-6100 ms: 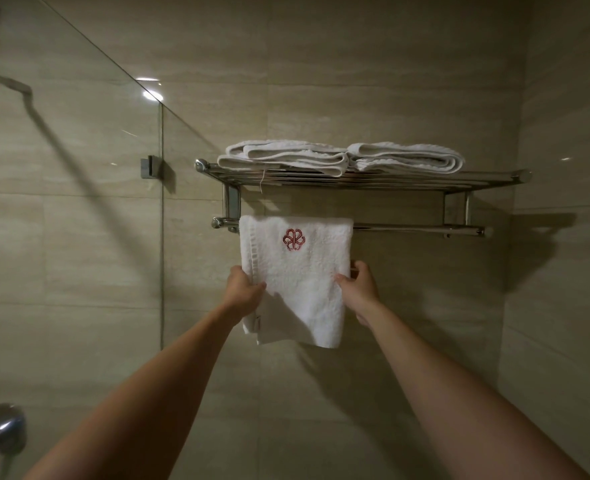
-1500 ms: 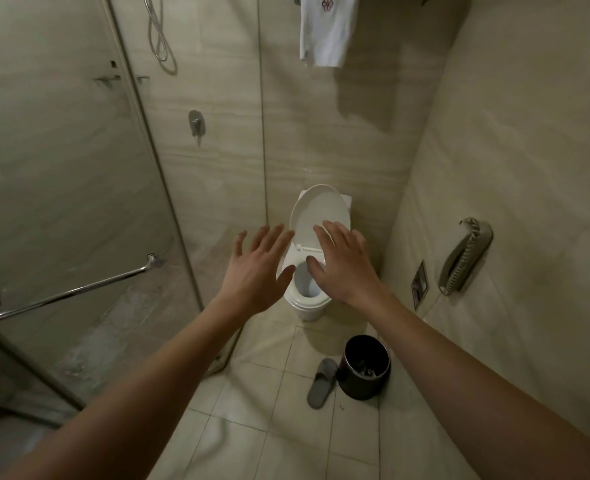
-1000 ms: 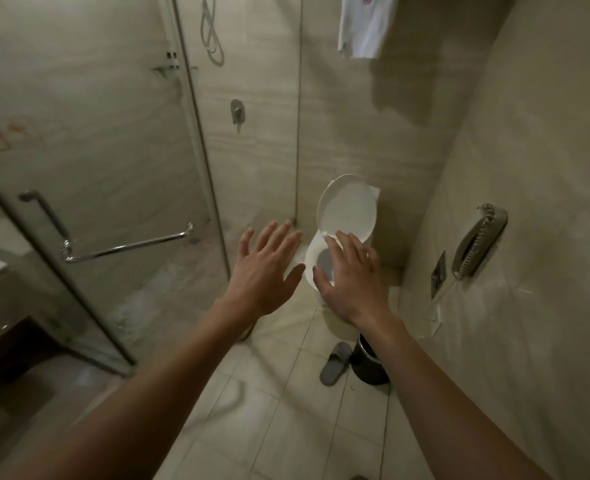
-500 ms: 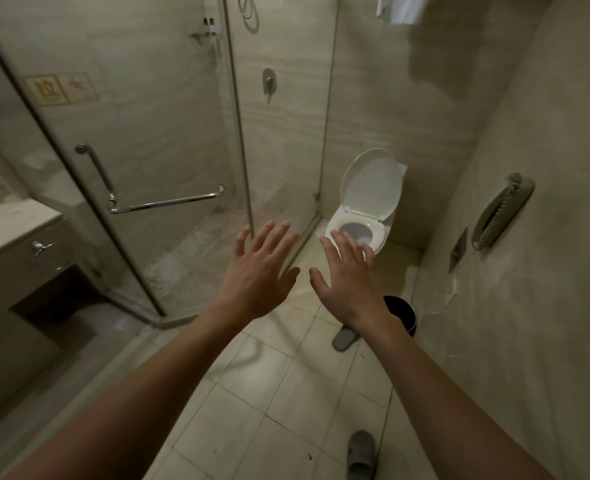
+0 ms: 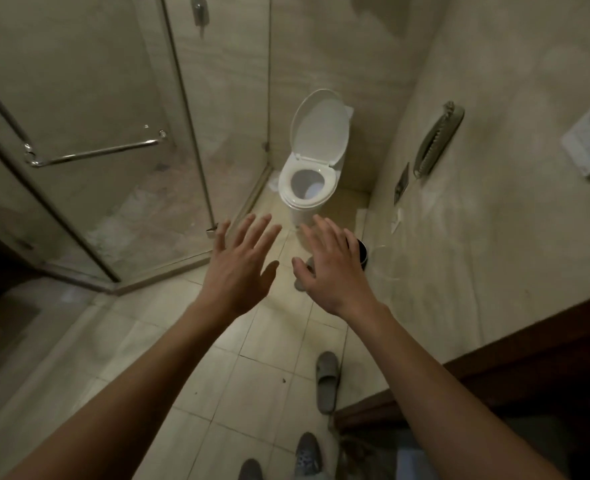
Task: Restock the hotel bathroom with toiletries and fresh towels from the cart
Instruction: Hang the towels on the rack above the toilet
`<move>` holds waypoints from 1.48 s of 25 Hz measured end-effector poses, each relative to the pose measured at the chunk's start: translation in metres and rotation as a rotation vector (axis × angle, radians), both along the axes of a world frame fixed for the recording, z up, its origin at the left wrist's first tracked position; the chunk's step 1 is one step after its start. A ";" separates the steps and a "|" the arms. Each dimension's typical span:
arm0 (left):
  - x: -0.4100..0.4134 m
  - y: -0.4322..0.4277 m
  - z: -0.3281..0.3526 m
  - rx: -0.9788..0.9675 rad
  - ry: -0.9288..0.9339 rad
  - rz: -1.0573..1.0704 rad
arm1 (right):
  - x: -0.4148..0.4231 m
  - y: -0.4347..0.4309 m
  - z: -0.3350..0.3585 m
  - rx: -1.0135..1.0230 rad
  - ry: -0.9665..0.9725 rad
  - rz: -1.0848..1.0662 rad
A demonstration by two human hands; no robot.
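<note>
Toilet (image 5: 309, 174) now farther, both hands empty, fingers (image 5: 252, 233) spread

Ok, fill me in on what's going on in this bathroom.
A person stands in the bathroom with both arms out. The left hand and right hand are open, fingers spread, holding nothing. Ahead is the toilet with its lid up, the glass shower to its left, a dark bin partly behind the right hand. No towel or toiletries are in view.

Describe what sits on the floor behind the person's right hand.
Behind the right hand a black waste bin stands on the floor, only its right edge showing. A grey slipper peeks out below the thumb. The hand covers the bin's opening and contents.
</note>
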State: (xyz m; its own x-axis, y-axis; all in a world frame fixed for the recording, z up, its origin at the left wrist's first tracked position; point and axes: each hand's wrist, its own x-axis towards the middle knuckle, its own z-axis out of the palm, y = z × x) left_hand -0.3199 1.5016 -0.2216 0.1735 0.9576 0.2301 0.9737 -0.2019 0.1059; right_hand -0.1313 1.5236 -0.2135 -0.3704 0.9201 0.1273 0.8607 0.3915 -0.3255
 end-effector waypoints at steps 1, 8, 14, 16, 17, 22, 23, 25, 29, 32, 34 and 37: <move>0.006 -0.007 -0.002 -0.007 0.005 0.001 | 0.004 -0.007 -0.001 0.000 0.010 0.000; 0.052 -0.049 -0.010 -0.042 0.075 0.084 | 0.061 -0.028 -0.006 -0.023 -0.006 0.079; 0.124 -0.092 -0.018 -0.019 0.006 0.234 | 0.107 -0.051 -0.012 -0.029 -0.058 0.250; 0.138 -0.110 -0.015 -0.005 -0.013 0.285 | 0.119 -0.060 -0.010 -0.032 -0.070 0.292; 0.142 -0.118 -0.013 -0.003 -0.022 0.299 | 0.122 -0.065 -0.009 -0.029 -0.068 0.314; 0.152 -0.158 -0.007 -0.010 0.020 0.303 | 0.133 -0.105 -0.005 0.028 -0.092 0.406; 0.153 -0.168 -0.010 -0.013 0.016 0.302 | 0.138 -0.114 -0.007 0.019 -0.102 0.413; 0.157 -0.187 -0.017 -0.012 -0.009 0.297 | 0.148 -0.130 -0.012 -0.005 -0.096 0.403; 0.169 -0.215 -0.035 -0.027 -0.025 0.245 | 0.162 -0.165 -0.023 -0.036 -0.076 0.360; 0.185 -0.236 -0.041 -0.073 -0.043 0.225 | 0.179 -0.187 -0.024 -0.032 -0.084 0.338; 0.197 -0.249 -0.039 -0.096 -0.044 0.219 | 0.193 -0.202 -0.022 -0.027 -0.070 0.316; 0.224 -0.263 -0.029 -0.099 0.003 0.175 | 0.221 -0.228 -0.019 -0.027 -0.045 0.283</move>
